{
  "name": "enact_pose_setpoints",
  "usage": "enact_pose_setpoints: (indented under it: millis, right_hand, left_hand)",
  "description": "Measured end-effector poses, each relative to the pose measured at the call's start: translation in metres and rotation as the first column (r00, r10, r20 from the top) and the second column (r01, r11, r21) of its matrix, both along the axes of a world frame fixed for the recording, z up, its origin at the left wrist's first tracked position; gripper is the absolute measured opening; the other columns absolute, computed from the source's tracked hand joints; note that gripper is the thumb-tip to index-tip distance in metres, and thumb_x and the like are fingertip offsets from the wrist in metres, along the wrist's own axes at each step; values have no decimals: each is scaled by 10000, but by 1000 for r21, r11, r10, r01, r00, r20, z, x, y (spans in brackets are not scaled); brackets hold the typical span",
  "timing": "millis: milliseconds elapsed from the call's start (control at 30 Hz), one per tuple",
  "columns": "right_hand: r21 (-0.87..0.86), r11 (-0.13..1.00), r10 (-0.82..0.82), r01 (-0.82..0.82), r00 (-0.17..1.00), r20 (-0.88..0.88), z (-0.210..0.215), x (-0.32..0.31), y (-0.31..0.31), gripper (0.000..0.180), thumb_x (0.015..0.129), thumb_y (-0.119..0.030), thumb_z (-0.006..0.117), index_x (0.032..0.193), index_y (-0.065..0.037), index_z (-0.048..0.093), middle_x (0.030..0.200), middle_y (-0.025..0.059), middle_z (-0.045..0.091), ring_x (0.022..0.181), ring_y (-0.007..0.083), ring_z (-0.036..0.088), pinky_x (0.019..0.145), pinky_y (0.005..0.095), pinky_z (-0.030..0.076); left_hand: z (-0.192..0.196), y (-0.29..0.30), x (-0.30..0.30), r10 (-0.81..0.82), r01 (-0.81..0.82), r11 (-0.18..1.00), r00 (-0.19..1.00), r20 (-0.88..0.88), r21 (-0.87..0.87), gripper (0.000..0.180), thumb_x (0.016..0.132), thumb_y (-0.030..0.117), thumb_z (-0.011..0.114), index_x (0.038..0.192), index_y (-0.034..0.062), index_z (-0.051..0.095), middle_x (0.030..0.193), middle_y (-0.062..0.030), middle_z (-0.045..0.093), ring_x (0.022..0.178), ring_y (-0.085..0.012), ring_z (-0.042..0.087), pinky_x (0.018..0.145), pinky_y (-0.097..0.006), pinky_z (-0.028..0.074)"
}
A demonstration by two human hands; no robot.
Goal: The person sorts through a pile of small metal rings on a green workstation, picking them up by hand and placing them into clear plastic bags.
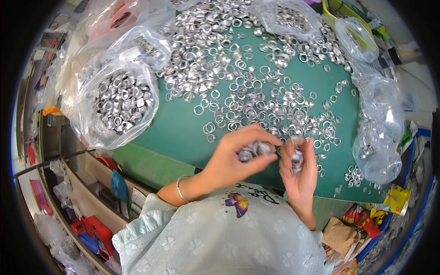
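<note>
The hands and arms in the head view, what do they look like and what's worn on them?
The left hand and right hand are ungloved. A slim, silver-coloured bangle circles the left wrist; none shows on the right. The left sleeve is loose, pale blue-green and ruffled at its edge.

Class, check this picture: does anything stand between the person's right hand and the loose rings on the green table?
Nothing visible does. Loose rings lie just beyond the right hand on the green table; the left hand is beside it, and a clear bag lies off to the right.
</note>
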State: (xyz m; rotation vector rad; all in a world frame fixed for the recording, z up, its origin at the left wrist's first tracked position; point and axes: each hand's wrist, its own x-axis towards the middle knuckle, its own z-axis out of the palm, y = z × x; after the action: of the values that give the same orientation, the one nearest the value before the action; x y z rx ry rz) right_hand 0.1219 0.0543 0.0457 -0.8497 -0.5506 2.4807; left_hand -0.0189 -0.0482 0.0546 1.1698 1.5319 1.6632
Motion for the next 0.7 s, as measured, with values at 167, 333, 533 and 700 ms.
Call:
enact_pose_setpoints:
  millis: [167, 333, 533, 700]
  right_hand:
    - [-423, 898, -20, -117, 952, -306, -13, -4, 6, 244, 984, -249, 405, 943, -39, 523, 669, 16, 382, 672, 141, 352, 610, 264, 327]
    - [-468, 879, -53, -91, 957, -286, -5, -15, -1, 194, 961, -160, 412, 1051, -31, 525, 710, 16, 388, 720, 154, 368, 733, 278, 325]
    - [-273, 960, -39, -63, 935, -354, -15, -15, -6, 233, 913, -89, 440, 1127, -38, 516, 829, 35, 446, 809, 157, 409, 747, 280, 347]
    - [-144, 988, 8, -53, 955, -297, -7, -17, -9, 236, 897, -77, 471, 1128, -45, 506, 907, 35, 441, 852, 149, 408, 776, 280, 350]
  left_hand:
    - [-3, -4, 3, 3, 89, 977, 905, 425, -196, 95, 825, -11, 611, 915, -18, 641, 822, -58, 592, 604, -68, 515, 520, -205, 388]
    - [-5, -2, 12, -31, 70, 988, 963, 267, -137, 51, 787, -35, 643, 838, -32, 646, 821, -79, 606, 594, -88, 545, 521, -209, 413]
    - [-8, -3, 21, 101, -89, 986, 991, 82, -141, 169, 728, -44, 712, 879, 2, 653, 811, -64, 631, 718, -106, 586, 643, -233, 457]
    - [-7, 1, 20, 94, -95, 993, 995, -20, -72, 268, 665, -44, 758, 909, 6, 657, 801, -77, 631, 707, -140, 595, 636, -255, 464]
